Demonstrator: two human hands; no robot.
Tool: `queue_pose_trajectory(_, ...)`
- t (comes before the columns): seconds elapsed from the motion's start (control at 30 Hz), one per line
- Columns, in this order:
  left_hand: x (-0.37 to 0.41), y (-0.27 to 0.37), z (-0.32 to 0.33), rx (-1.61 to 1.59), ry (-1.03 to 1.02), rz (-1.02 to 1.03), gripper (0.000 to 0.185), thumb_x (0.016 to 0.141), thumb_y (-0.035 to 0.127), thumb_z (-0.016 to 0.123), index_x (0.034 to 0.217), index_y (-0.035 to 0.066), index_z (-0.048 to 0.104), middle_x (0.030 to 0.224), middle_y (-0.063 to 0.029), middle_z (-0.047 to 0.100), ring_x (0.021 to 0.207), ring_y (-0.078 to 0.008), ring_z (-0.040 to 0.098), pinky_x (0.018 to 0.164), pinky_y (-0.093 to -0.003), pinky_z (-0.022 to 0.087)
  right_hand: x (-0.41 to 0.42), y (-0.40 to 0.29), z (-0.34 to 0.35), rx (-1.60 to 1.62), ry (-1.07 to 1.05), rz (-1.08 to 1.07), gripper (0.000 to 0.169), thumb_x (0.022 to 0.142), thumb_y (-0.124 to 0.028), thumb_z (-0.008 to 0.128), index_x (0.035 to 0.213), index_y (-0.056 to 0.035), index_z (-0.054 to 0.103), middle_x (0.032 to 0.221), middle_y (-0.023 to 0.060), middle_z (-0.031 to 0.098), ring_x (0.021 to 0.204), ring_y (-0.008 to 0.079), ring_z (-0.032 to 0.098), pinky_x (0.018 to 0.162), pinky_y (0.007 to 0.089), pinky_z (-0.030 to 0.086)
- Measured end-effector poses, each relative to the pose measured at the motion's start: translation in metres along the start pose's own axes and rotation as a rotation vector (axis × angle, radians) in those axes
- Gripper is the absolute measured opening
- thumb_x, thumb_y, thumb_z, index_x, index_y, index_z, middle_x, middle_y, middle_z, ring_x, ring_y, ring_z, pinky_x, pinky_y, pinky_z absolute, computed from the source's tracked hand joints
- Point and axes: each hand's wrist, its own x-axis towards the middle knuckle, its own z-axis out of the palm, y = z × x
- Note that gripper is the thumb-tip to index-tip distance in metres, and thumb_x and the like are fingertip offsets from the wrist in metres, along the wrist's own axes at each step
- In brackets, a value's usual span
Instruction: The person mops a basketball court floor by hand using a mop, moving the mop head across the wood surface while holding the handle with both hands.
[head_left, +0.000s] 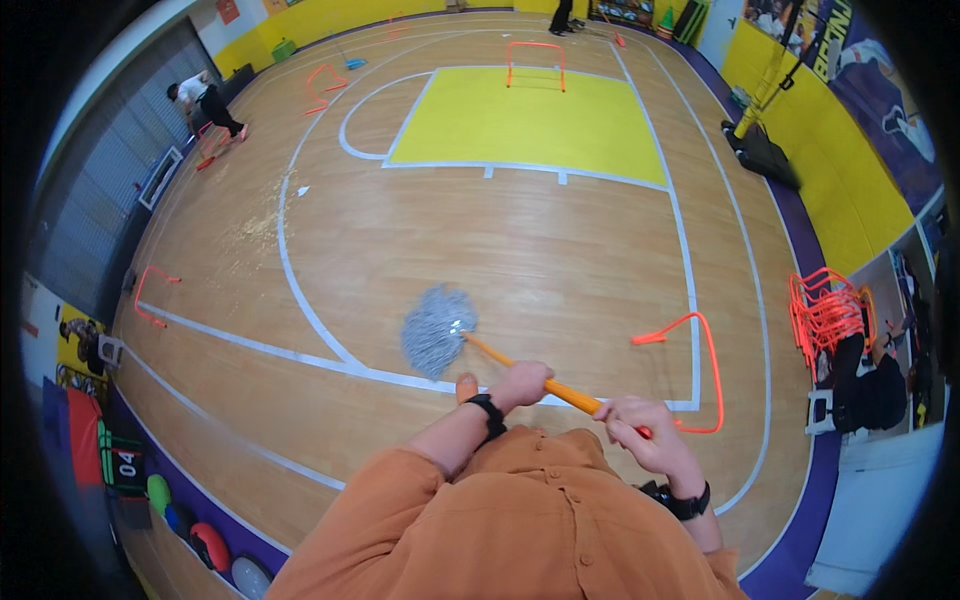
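A string mop with a grey-blue head (439, 330) lies spread on the wood-look court floor (480, 225), ahead of me and a little to the left. Its orange handle (574, 394) slants from the head back towards my right side. My left hand (523, 382) is wrapped around the handle's middle. Near the handle's top end, my right hand (641, 427) grips it. Both wrists wear black bands. The tip of an orange shoe (466, 388) shows just behind the mop head.
Orange hurdles stand nearby at right (709, 375) and at left (150, 296). Pale debris (259, 225) is scattered left. One person (202, 101) bends over a hurdle; another person (874, 390) sits beside stacked hurdles (825, 311). Balls (210, 546) line the lower-left edge.
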Motion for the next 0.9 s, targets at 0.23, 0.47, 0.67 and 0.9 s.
queue_pose_trajectory(0.23,0.041,0.045,0.007,-0.032,-0.092,0.177,0.012,0.08,0.02,0.069,0.088,0.011,0.071,0.088,-0.0129,0.071,0.088,-0.0355,0.068,0.077,-0.0469,0.055,-0.042,-0.016,0.007,-0.168,0.174,0.068,0.02,0.084,0.0,0.06,0.065,0.0001,0.058,0.07,0.0096,0.063,0.09,0.0292,0.07,0.078,0.0379,0.051)
queue_pose_trajectory(0.47,0.056,0.043,-0.004,0.019,-0.206,0.279,0.012,0.078,0.021,0.069,0.086,0.013,0.071,0.085,-0.0103,0.071,0.083,-0.0343,0.07,0.072,-0.0471,0.055,-0.041,-0.016,0.019,-0.22,0.254,0.1,0.027,0.088,-0.007,0.053,0.061,-0.0015,0.055,0.073,0.0093,0.066,0.094,0.0303,0.07,0.079,0.0378,0.05)
queue_pose_trajectory(0.67,0.05,0.013,-0.027,-0.013,-0.173,0.165,0.011,0.08,0.022,0.067,0.086,0.013,0.07,0.086,-0.0096,0.071,0.084,-0.0345,0.069,0.072,-0.0471,0.056,-0.003,-0.005,0.017,-0.09,0.269,0.123,0.035,0.092,-0.009,0.051,0.057,-0.0039,0.048,0.072,0.0088,0.067,0.095,0.0293,0.069,0.081,0.0371,0.05)
queue_pose_trajectory(0.9,0.012,-0.067,-0.041,-0.063,0.014,-0.079,0.011,0.079,0.019,0.067,0.086,0.012,0.073,0.084,-0.0109,0.072,0.083,-0.0347,0.07,0.072,-0.0471,0.056,0.077,0.008,0.036,-0.073,0.025,0.068,0.036,0.093,-0.008,0.049,0.058,-0.003,0.05,0.07,0.0089,0.065,0.094,0.0288,0.069,0.083,0.0381,0.051)
